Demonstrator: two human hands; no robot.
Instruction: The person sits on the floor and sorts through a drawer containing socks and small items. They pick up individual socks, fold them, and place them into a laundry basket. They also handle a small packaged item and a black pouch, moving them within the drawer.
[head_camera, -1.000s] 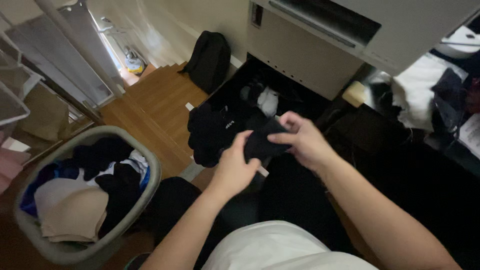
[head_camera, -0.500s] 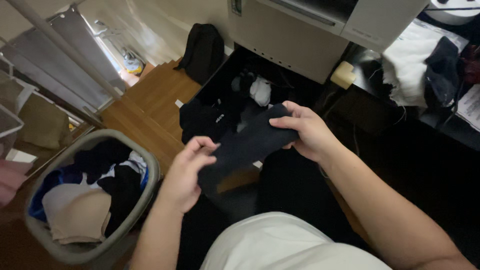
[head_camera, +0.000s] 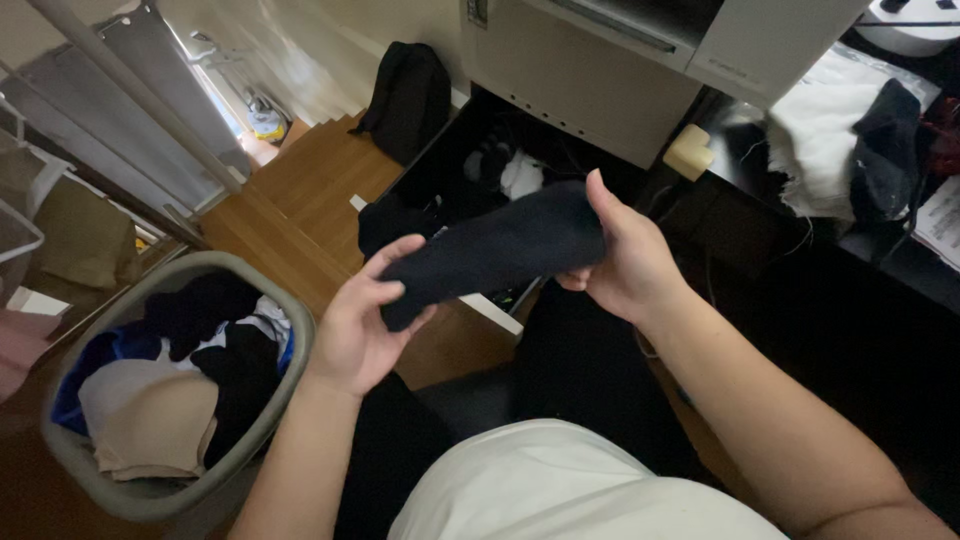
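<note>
Fingers (head_camera: 385, 290) under sock (head_camera: 495, 250), thumb above

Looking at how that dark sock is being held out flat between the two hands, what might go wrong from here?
The dark sock is only pinched at its ends, by the left hand and the right hand, so a loose grip might let it drop to the wooden floor. In this dim light it could get lost among the dark clothes in the open drawer. It may also be hard to match with other black items in the laundry basket.
</note>
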